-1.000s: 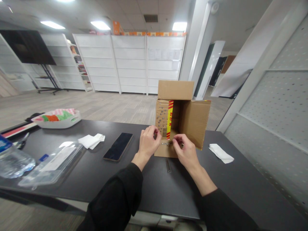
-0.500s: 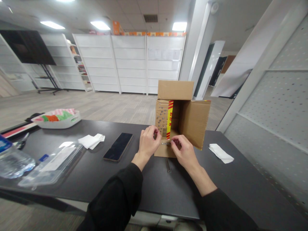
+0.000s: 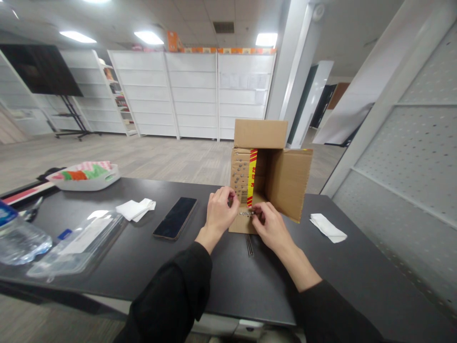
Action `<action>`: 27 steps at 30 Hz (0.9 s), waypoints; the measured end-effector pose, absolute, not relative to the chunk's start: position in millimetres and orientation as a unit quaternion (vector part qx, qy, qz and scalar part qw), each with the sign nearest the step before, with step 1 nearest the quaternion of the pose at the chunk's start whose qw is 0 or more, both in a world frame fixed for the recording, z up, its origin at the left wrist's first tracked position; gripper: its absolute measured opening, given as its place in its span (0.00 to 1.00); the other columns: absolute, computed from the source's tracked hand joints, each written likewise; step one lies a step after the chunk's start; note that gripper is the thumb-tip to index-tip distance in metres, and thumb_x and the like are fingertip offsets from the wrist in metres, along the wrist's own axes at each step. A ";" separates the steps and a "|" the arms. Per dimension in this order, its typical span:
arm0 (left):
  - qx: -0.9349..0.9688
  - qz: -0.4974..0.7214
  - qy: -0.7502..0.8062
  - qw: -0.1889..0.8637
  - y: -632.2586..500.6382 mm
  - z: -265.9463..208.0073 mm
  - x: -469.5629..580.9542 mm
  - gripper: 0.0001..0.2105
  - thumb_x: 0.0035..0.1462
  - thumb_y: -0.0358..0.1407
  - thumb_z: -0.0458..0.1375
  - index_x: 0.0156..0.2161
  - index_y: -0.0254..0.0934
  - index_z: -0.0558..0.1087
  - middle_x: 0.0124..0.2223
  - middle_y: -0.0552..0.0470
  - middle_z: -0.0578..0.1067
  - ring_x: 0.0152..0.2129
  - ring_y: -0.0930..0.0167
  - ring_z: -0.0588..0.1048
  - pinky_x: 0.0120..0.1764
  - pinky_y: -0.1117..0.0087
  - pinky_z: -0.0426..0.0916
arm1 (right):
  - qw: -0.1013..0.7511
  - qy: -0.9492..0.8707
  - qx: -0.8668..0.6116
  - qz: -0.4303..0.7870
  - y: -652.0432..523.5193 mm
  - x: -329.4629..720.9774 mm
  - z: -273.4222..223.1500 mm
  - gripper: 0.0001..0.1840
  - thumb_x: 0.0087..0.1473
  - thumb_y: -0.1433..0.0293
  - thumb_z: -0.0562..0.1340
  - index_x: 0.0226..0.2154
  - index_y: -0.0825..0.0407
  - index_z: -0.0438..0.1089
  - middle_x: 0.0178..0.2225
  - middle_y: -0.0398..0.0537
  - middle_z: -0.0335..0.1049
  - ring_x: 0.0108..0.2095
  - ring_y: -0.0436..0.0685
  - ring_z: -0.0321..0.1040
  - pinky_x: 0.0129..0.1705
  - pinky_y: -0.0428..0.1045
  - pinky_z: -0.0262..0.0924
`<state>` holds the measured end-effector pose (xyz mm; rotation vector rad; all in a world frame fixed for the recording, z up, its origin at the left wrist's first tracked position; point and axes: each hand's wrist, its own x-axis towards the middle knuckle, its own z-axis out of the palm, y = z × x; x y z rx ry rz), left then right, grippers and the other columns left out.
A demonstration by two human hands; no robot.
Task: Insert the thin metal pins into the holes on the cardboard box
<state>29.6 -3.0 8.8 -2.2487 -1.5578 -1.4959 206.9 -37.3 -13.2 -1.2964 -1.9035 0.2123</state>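
An open cardboard box (image 3: 287,181) stands on the dark table, its mouth facing me. Small round metal pieces (image 3: 238,174) dot its left flap, beside a yellow and red tape strip (image 3: 252,178). Several more sit in a row (image 3: 244,214) on the lower front flap (image 3: 240,226). My left hand (image 3: 220,209) is closed in a pinch at the left flap's lower edge; what it holds is hidden. My right hand (image 3: 272,225) pinches at the right end of the row, on something too small to name. Thin metal rods (image 3: 249,245) lie below the flap.
Left of my arms lie a phone (image 3: 175,218), folded white tissue (image 3: 135,209), a clear plastic case (image 3: 84,243) and a water bottle (image 3: 21,240). A white basket (image 3: 107,180) holds colourful cloth. Another tissue (image 3: 327,227) lies to the right.
My right hand has shifted slightly left along the row on the lower flap, its fingertips curling in more. My left hand and the box have stayed put.
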 end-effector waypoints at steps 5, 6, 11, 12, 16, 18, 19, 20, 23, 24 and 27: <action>-0.721 -0.482 -0.497 0.014 -2.5 8.1 29.4 0.03 0.57 0.29 0.55 0.33 0.39 0.66 0.32 0.54 0.75 0.29 0.71 0.72 0.39 0.66 0.60 | 0.403 -0.747 -0.523 0.078 -39.0 206.3 -11.2 0.06 0.53 0.74 0.56 0.34 0.51 0.67 0.35 0.48 0.67 0.34 0.56 0.66 0.37 0.50 0.61; -0.721 -0.483 -0.496 0.014 -2.4 7.9 29.4 0.03 0.57 0.29 0.55 0.33 0.39 0.66 0.32 0.54 0.75 0.29 0.71 0.72 0.39 0.66 0.60 | 0.398 -0.749 -0.525 0.076 -39.1 206.4 -11.1 0.06 0.53 0.74 0.56 0.34 0.51 0.67 0.35 0.47 0.66 0.34 0.56 0.66 0.37 0.50 0.61; -0.720 -0.484 -0.497 0.012 -3.0 8.7 29.7 0.03 0.57 0.29 0.55 0.33 0.39 0.66 0.33 0.54 0.75 0.29 0.71 0.72 0.39 0.66 0.60 | 0.359 -0.748 -0.554 0.062 -40.3 207.1 -9.8 0.08 0.53 0.74 0.56 0.34 0.51 0.70 0.32 0.47 0.66 0.32 0.56 0.66 0.37 0.51 0.60; -0.720 -0.484 -0.497 0.012 -3.2 8.9 29.9 0.03 0.57 0.29 0.55 0.33 0.39 0.66 0.33 0.54 0.75 0.29 0.72 0.72 0.39 0.66 0.60 | 0.352 -0.748 -0.560 0.060 -40.7 207.0 -9.3 0.08 0.53 0.74 0.56 0.34 0.51 0.70 0.32 0.46 0.66 0.32 0.56 0.66 0.37 0.51 0.60; -0.721 -0.481 -0.498 0.013 -3.1 8.5 30.0 0.03 0.57 0.29 0.55 0.33 0.38 0.66 0.32 0.54 0.75 0.29 0.72 0.72 0.39 0.66 0.60 | 0.342 -0.751 -0.562 0.058 -42.7 205.8 -7.6 0.08 0.54 0.74 0.56 0.34 0.51 0.70 0.32 0.46 0.66 0.33 0.56 0.66 0.38 0.50 0.59; -0.722 -0.480 -0.498 0.016 -2.4 7.9 29.7 0.03 0.57 0.29 0.55 0.33 0.38 0.66 0.33 0.54 0.75 0.29 0.72 0.72 0.39 0.66 0.60 | 0.336 -0.758 -0.557 0.058 -43.7 204.9 -7.0 0.08 0.54 0.74 0.56 0.33 0.51 0.70 0.32 0.46 0.66 0.33 0.56 0.66 0.38 0.50 0.59; -0.722 -0.480 -0.499 0.017 -2.1 7.7 29.5 0.03 0.57 0.29 0.55 0.33 0.38 0.66 0.33 0.54 0.75 0.29 0.72 0.72 0.39 0.66 0.60 | 0.330 -0.762 -0.554 0.060 -44.2 204.5 -6.8 0.08 0.54 0.74 0.56 0.33 0.51 0.70 0.31 0.46 0.66 0.33 0.56 0.66 0.38 0.50 0.58; -0.721 -0.479 -0.500 0.017 -1.9 7.5 29.4 0.03 0.57 0.29 0.55 0.33 0.38 0.66 0.33 0.54 0.75 0.29 0.72 0.72 0.39 0.66 0.60 | 0.323 -0.766 -0.552 0.061 -44.8 204.2 -6.5 0.07 0.53 0.75 0.56 0.33 0.51 0.70 0.31 0.46 0.67 0.33 0.56 0.66 0.38 0.50 0.58; -0.721 -0.480 -0.500 0.015 -1.8 7.6 29.2 0.03 0.57 0.29 0.55 0.33 0.38 0.66 0.33 0.54 0.75 0.29 0.72 0.72 0.39 0.66 0.60 | 0.317 -0.773 -0.547 0.061 -46.4 203.9 -5.3 0.07 0.53 0.75 0.56 0.33 0.51 0.69 0.31 0.47 0.67 0.33 0.57 0.66 0.37 0.50 0.57; -0.721 -0.481 -0.499 0.015 -2.0 7.8 29.2 0.03 0.57 0.29 0.55 0.33 0.38 0.66 0.33 0.54 0.75 0.29 0.72 0.72 0.39 0.66 0.60 | 0.322 -0.771 -0.547 0.058 -46.8 203.9 -5.0 0.07 0.53 0.75 0.56 0.33 0.51 0.69 0.31 0.47 0.68 0.33 0.57 0.66 0.37 0.50 0.57; -0.721 -0.481 -0.499 0.012 -2.9 8.2 29.4 0.03 0.57 0.29 0.55 0.33 0.38 0.66 0.33 0.54 0.75 0.29 0.72 0.72 0.39 0.66 0.60 | 0.333 -0.762 -0.554 0.052 -47.6 204.4 -4.6 0.07 0.53 0.74 0.56 0.34 0.51 0.69 0.30 0.47 0.68 0.32 0.57 0.66 0.36 0.50 0.57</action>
